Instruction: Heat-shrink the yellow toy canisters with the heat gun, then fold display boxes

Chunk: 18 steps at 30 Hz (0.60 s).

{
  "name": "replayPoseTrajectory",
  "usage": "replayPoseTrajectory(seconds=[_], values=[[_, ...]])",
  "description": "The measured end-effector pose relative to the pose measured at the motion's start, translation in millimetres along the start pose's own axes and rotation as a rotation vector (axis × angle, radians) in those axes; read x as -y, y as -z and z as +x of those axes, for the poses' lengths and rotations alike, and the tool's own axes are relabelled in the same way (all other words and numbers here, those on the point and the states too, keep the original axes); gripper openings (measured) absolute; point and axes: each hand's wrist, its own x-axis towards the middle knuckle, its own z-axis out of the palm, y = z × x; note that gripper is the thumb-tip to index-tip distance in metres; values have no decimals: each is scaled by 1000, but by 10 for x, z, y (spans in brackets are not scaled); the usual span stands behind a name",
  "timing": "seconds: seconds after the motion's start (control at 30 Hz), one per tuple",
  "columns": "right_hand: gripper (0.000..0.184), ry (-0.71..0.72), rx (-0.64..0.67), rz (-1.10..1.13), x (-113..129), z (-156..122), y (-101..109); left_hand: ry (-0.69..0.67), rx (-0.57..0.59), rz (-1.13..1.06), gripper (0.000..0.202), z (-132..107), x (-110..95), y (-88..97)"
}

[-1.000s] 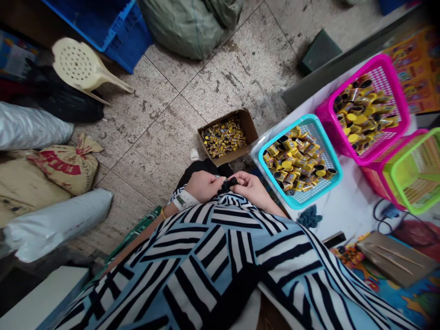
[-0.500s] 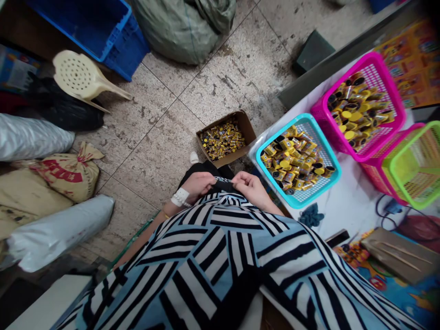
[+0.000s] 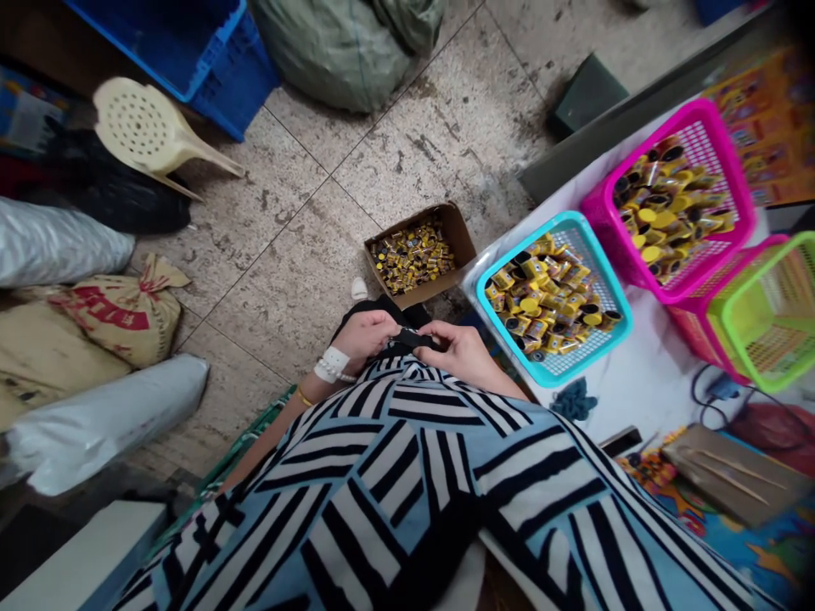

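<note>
Sacks point(image 3: 115, 416) lie well to the left of the cardboard box point(image 3: 459, 242), with a cream plastic stool point(image 3: 137, 127) on that same side and a blue crate point(image 3: 235, 93) farther back from the box. Next, on the wearer's side of the box and a little to its left, the left hand point(image 3: 366, 333) has thumb and forefinger pinched at one end of a black strip point(image 3: 407, 338); whatever else may sit at those fingertips is too small to make out. The black strip itself is just on the near side of the box, in front of dark trousers point(image 3: 417, 316), spanning the gap between both hands. It looks light and pliable, probably fabric or soft plastic, so it should bend or twist rather than break, and its dull surface suggests little slip. Pinching it close to each end, middle left free, seems the surest hold for keeping it taut. The right hand point(image 3: 468, 352), near the box and slightly to its right, grasps the other end, thumb laid along it; how firmly it presses cannot be told. Right of the box, a turquoise basket point(image 3: 548, 376) holds small yellow-and-black pieces point(image 3: 535, 293), and a pink basket point(image 3: 608, 229) with more stands farther right.
</note>
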Motion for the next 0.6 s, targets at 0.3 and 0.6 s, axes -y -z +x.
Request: replayPoseTrajectory(seconds=[0.3,0.6], values=[[19,59,-38,-30,186,-24,181,-53,386,525,45,-37,-239,-2],[20,289,78,-79,610,-158,407,-567,181,1021,28,-577,-880,-254]])
